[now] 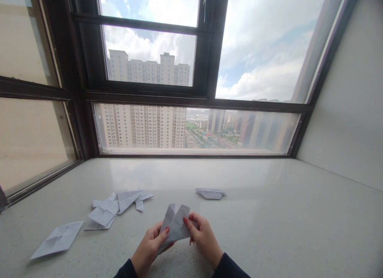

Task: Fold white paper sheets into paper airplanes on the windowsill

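A folded white paper piece (178, 226) with two upright points is held between both hands, low in the middle of the view. My left hand (152, 246) pinches its lower left part, thumb on the front and fingers behind. On the right edge, my right hand (203, 236) grips the paper with its thumb on the front face; some of its fingers are hidden behind. The paper is above the pale speckled sill (257, 230).
Several folded papers (104, 210) lie overlapping on the left. A diamond-shaped folded paper (60, 239) rests nearer at far left. Beyond my hands sits a small boat-shaped paper (210, 193). Dark window frames (191, 155) bound the sill behind, a white wall (347, 110) at right.
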Tool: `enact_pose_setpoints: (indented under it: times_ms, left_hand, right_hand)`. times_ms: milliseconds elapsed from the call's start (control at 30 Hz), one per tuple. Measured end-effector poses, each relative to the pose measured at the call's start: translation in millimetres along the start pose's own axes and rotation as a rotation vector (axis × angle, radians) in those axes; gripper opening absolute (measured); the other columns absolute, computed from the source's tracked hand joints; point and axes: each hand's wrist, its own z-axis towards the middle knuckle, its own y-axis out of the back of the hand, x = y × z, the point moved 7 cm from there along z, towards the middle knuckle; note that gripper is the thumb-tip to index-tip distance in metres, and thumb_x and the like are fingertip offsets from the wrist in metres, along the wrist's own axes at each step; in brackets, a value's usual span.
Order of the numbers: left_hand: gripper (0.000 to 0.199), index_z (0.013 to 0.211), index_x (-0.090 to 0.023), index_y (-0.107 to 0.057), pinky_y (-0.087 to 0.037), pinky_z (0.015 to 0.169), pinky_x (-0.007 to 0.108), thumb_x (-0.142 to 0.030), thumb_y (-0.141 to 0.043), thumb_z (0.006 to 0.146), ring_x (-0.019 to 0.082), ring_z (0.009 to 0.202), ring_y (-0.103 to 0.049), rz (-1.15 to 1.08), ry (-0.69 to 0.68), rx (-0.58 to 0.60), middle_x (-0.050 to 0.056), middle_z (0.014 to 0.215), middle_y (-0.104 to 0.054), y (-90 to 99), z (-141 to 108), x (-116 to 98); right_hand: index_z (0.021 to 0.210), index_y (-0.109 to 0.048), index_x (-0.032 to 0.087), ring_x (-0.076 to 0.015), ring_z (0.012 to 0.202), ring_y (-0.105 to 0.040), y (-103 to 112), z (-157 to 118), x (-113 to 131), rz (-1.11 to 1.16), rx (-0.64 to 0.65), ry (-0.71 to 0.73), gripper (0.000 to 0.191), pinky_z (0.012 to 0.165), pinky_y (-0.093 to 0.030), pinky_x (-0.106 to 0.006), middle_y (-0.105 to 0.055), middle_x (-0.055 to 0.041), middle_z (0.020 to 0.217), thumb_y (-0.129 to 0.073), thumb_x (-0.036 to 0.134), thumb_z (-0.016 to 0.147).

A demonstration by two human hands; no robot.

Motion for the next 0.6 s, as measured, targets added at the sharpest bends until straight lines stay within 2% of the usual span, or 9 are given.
enact_pose_setpoints:
  times_ms: [133, 200, 267, 333, 400, 500, 600]
  left_hand:
    - [0.051, 0.091, -0.014, -0.060, -0.047, 0.067, 0.030, -0.054, -0.059, 0.059, 0.019, 0.073, -0.058, 0.009, -0.031, -0.083, 0.003, 0.074, -0.064, 8.7, 0.6, -2.5]
    - [0.055, 0.098, -0.016, -0.056, -0.049, 0.062, 0.030, -0.056, -0.057, 0.061, 0.019, 0.071, -0.060, 0.030, -0.020, -0.102, 0.004, 0.076, -0.064, 11.0, 1.1, -2.1]
    - [0.059, 0.105, -0.017, -0.051, -0.049, 0.050, 0.027, -0.058, -0.054, 0.062, 0.018, 0.063, -0.061, 0.078, 0.000, -0.104, 0.005, 0.079, -0.064, 11.1, 1.1, -1.2]
    - [0.061, 0.107, -0.016, -0.050, -0.043, 0.037, 0.021, -0.059, -0.052, 0.063, 0.017, 0.054, -0.060, 0.160, -0.018, -0.094, 0.005, 0.077, -0.063, 9.7, 1.0, -2.8]
    - [0.059, 0.103, -0.015, -0.052, -0.036, 0.030, 0.017, -0.058, -0.052, 0.063, 0.015, 0.049, -0.058, 0.246, -0.064, -0.101, 0.003, 0.069, -0.061, 9.4, 0.8, -6.4]
    - [0.054, 0.095, -0.013, -0.057, -0.035, 0.031, 0.017, -0.057, -0.051, 0.064, 0.013, 0.048, -0.052, 0.299, -0.096, -0.135, -0.001, 0.057, -0.056, 11.9, 0.8, -10.3]
    - [0.053, 0.089, -0.013, -0.061, -0.040, 0.040, 0.019, -0.058, -0.051, 0.063, 0.014, 0.055, -0.052, 0.264, -0.082, -0.142, 0.001, 0.062, -0.058, 13.2, 0.7, -12.1]
  right_hand:
    - [0.063, -0.050, 0.015, -0.0079, 0.041, -0.041, 0.8, 0.3, 0.2, -0.002, -0.006, -0.009, 0.045, 0.034, -0.032, -0.019, -0.048, 0.0021, 0.054, -0.046, 0.059, 0.068]
    - [0.063, -0.050, 0.015, -0.0078, 0.041, -0.041, 0.2, 0.3, 0.0, 0.000, 0.000, -0.012, 0.044, 0.034, -0.032, -0.019, -0.048, 0.0022, 0.053, -0.046, 0.059, 0.068]
    - [0.063, -0.050, 0.015, -0.0077, 0.041, -0.040, -1.3, 0.2, -0.1, 0.007, 0.014, -0.010, 0.043, 0.035, -0.032, -0.019, -0.046, 0.0025, 0.053, -0.046, 0.058, 0.069]
    - [0.063, -0.050, 0.015, -0.0078, 0.042, -0.040, -3.1, -0.1, -0.4, 0.022, 0.031, -0.012, 0.043, 0.035, -0.032, -0.018, -0.046, 0.0027, 0.053, -0.047, 0.057, 0.069]
    - [0.064, -0.050, 0.015, -0.0080, 0.043, -0.041, -4.2, -0.2, -0.5, 0.031, 0.040, -0.011, 0.042, 0.035, -0.033, -0.018, -0.045, 0.0028, 0.053, -0.048, 0.057, 0.069]
    - [0.065, -0.051, 0.015, -0.0080, 0.043, -0.040, -4.2, 0.1, -1.1, 0.019, 0.044, -0.009, 0.042, 0.035, -0.032, -0.018, -0.046, 0.0026, 0.053, -0.047, 0.056, 0.069]
    - [0.064, -0.052, 0.014, -0.0085, 0.044, -0.040, -1.7, 0.6, -1.7, -0.019, 0.027, -0.009, 0.043, 0.036, -0.032, -0.018, -0.046, 0.0026, 0.053, -0.048, 0.057, 0.068]
